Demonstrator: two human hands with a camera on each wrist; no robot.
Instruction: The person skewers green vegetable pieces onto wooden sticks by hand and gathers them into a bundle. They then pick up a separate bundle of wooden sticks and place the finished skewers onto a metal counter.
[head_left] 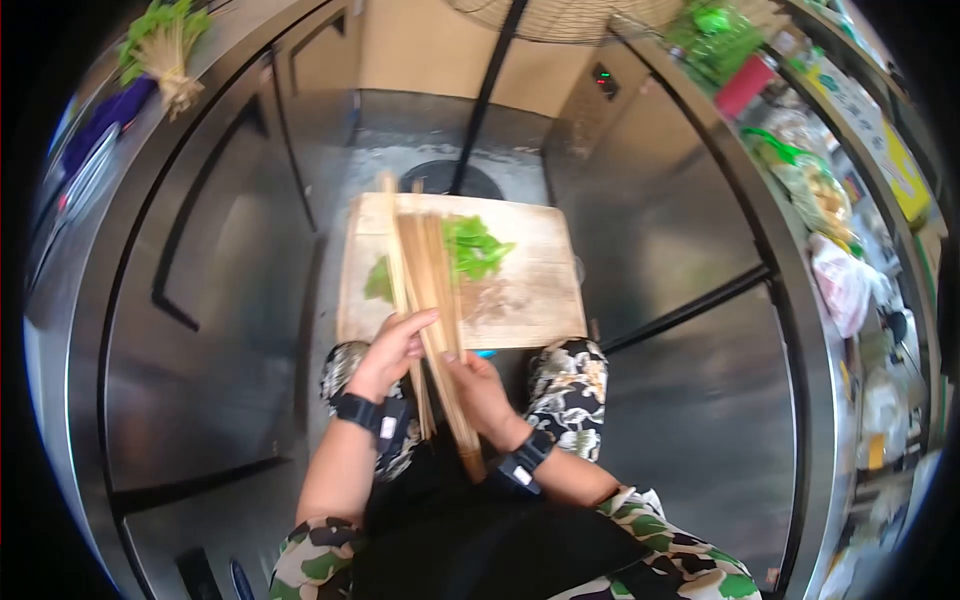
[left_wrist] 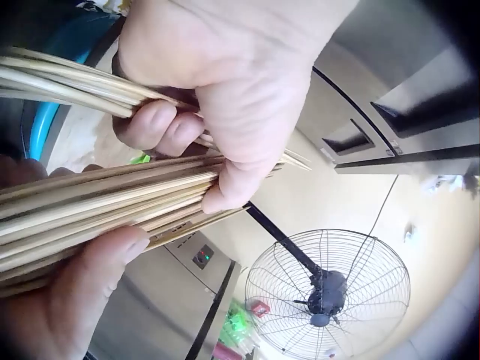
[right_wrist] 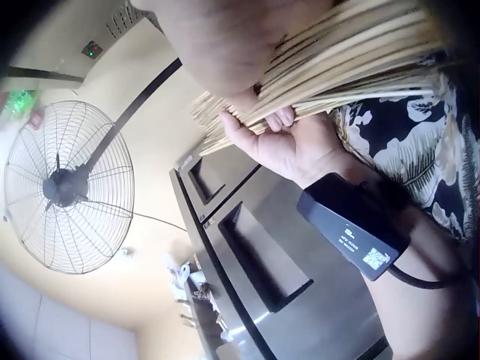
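Note:
A thick bundle of thin bamboo skewers slants up from the person's lap toward the board. The right hand grips it low down, its thumb lying along the sticks in the left wrist view. A smaller bunch of skewers runs through the curled fingers of the left hand. The left thumb presses on the larger bundle near its tips. Beyond the hands, green leaves lie on a wooden cutting board.
Steel cabinets stand close on the left, and more steel doors on the right. A wire fan on a black pole stands ahead. Bagged goods crowd the right counter; a bunch of greens lies on the left counter.

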